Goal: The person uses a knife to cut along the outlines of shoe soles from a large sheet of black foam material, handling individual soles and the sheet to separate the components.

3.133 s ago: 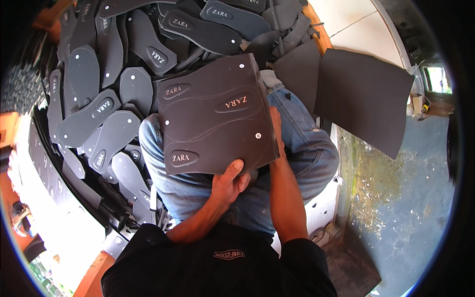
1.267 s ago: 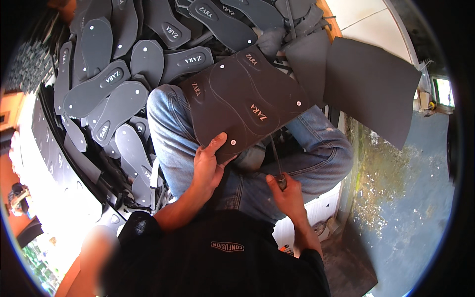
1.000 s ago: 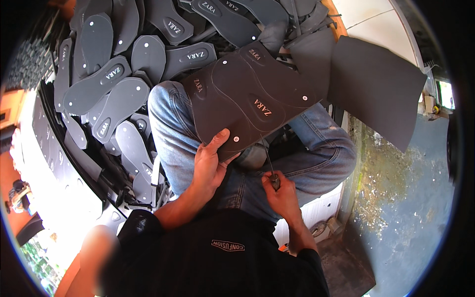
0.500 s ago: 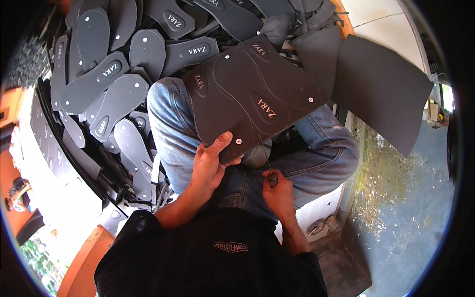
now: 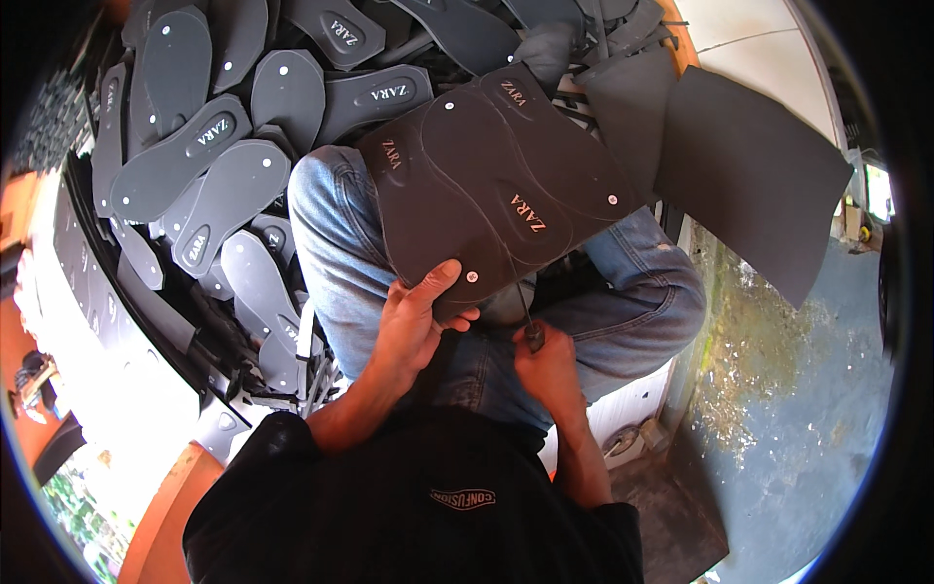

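A dark sheet of sole material (image 5: 574, 165) lies tilted across my knees, marked with sole outlines, pale lettering and white dots. My left hand (image 5: 413, 316) grips its near left corner, thumb on top and fingers underneath. In my closed right hand (image 5: 550, 365) is the dark handle of a thin-bladed knife (image 5: 526, 310). The blade points up and meets the sheet's near edge beside a sole outline. Whether its tip passes through the material I cannot tell.
Cut grey soles (image 5: 229, 200) lie in a loose heap at the far left. More plain dark sheets (image 5: 754, 180) rest at the right, above a worn blue-grey floor (image 5: 778, 438). My crossed legs in jeans (image 5: 632, 302) are beneath the work.
My right hand has shifted slightly away from my body, bringing the knife closer to the sheet. The sheet and my left hand have barely moved.
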The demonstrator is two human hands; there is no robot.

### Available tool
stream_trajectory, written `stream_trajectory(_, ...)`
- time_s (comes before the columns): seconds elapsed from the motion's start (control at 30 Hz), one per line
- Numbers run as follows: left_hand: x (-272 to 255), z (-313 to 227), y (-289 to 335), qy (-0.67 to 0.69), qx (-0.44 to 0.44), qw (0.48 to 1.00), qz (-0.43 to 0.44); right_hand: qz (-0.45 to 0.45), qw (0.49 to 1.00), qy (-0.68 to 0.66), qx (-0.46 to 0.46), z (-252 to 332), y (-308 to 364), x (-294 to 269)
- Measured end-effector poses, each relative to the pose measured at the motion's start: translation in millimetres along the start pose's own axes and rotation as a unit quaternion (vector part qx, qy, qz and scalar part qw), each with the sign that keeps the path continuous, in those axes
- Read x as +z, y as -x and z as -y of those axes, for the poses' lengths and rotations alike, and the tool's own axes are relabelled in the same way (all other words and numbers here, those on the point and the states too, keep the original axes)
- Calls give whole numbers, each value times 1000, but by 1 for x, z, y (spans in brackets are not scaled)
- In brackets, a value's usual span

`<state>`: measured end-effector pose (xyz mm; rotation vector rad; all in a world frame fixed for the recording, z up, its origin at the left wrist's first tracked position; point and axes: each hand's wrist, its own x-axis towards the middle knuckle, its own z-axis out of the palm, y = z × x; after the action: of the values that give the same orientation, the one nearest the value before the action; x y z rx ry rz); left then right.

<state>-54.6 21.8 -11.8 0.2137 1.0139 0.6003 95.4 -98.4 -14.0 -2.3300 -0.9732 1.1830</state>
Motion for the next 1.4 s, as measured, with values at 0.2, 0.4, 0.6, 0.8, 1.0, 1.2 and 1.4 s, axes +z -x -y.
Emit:
stream_trajectory(0.2,-4,-1,1,5,-9,1000,1,3,1000,7,-23,14,-12,1)
stream_trajectory(0.4,-6,-1,0,9,-14,1000,5,-4,1000,17,-4,21,-24,8)
stream_trajectory(0.6,-11,1,-2,11,-17,1000,14,-16,1000,15,-13,23,-37,17)
stream_trajectory(0.8,-12,-1,-3,3,-18,999,28,0,999,35,-31,16,-47,18)
stream_trajectory(1.0,-12,-2,-3,-11,-19,999,27,30,999,33,-18,23,-57,14)
stream_trajectory(1.2,-13,-2,-2,-19,-29,999,26,41,994,11,-105,12,-72,17)
stream_trajectory(1.4,-12,-4,-1,-21,-34,999,15,91,965,52,-241,20,-89,12)
